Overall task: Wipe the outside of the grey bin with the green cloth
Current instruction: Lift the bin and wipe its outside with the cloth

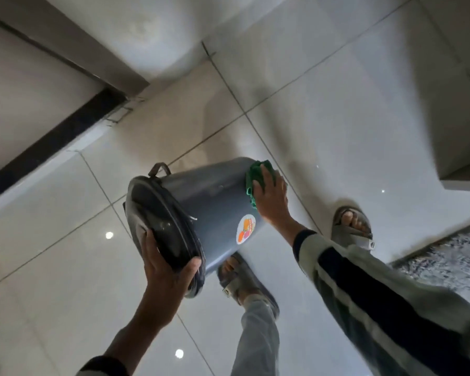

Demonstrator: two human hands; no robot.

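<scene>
The grey bin (212,207) is tipped on its side above the tiled floor, its lidded top facing me and its base pointing away. A round coloured sticker (246,229) shows on its wall. My left hand (165,270) grips the rim and lid at the near end. My right hand (270,198) lies flat on the bin's wall near the base, pressing the green cloth (255,177) against it. Part of the cloth is hidden under my fingers.
Glossy white floor tiles (337,126) lie below. My two sandalled feet (353,226) stand under the bin. A patterned rug (456,256) is at the right, a white cabinet base (461,147) behind it, and a dark door threshold (52,147) at the left.
</scene>
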